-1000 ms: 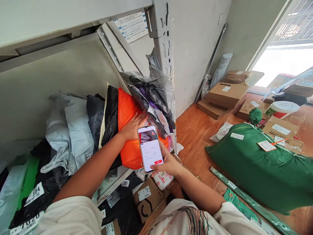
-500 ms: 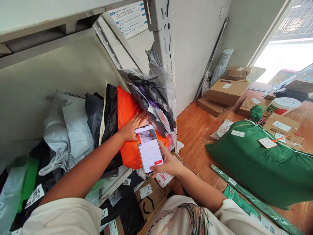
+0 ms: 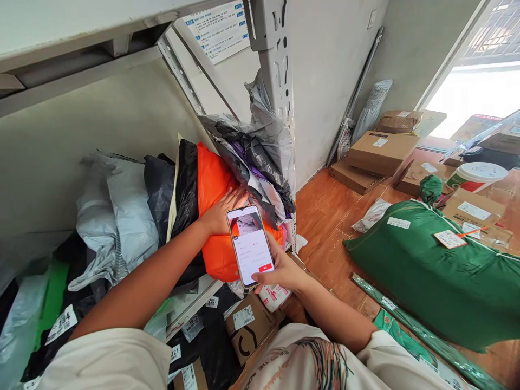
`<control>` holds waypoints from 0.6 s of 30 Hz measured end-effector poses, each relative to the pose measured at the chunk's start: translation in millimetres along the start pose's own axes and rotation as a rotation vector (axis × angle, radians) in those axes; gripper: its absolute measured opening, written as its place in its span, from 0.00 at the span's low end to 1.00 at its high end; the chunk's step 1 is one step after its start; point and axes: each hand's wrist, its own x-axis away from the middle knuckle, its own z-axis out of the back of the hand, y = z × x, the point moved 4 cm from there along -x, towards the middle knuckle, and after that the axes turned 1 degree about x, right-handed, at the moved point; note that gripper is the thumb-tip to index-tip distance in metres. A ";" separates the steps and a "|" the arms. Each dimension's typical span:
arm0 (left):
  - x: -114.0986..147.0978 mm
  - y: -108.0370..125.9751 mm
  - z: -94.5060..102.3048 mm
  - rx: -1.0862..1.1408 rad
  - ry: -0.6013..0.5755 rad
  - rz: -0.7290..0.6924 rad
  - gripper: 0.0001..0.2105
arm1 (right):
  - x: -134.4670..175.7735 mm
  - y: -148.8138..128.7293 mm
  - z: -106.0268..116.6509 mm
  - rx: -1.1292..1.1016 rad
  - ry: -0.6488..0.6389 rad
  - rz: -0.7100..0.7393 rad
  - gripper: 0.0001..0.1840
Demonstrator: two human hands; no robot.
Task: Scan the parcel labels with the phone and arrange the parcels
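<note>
My right hand [image 3: 282, 269] is closed around a smartphone [image 3: 248, 246], its thumb near the lower edge of the lit screen. A small picture fills the top of that screen, with a red button low down. My left hand [image 3: 222, 211] lies with fingers stretched out on an orange plastic parcel bag [image 3: 212, 176]; the phone hides part of this bag. Black parcel bags [image 3: 187, 168] stand against its left side. On its right lean grey, black and purple parcel bags [image 3: 260, 157], next to the shelf post.
A metal shelf post [image 3: 280, 70] rises just beyond the bags. White parcels [image 3: 132, 211] fill the shelf on the left, and a labelled cardboard box [image 3: 247, 325] sits below. On the floor at right are a large green sack [image 3: 418, 260], cardboard boxes [image 3: 382, 151] and a white-lidded bucket [image 3: 479, 174].
The view has shifted slightly, so everything appears a little further right. Both hands keep their places on the orange bag and the phone.
</note>
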 end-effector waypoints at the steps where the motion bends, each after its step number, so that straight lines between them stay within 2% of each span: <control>1: 0.2 -0.3 -0.5 0.000 0.000 0.001 0.42 | -0.2 0.0 0.0 0.002 -0.004 0.001 0.54; 7: 0.3 -1.5 -1.6 0.014 0.011 0.020 0.42 | -0.8 0.9 1.3 0.006 0.006 -0.004 0.57; 12: -0.4 0.1 -0.2 0.020 0.015 0.018 0.41 | 0.2 -0.1 1.0 0.008 -0.002 0.008 0.55; 18: -0.4 -0.4 -3.3 -0.006 -0.021 0.044 0.43 | 6.0 -3.5 -4.3 -0.039 -0.126 0.034 0.60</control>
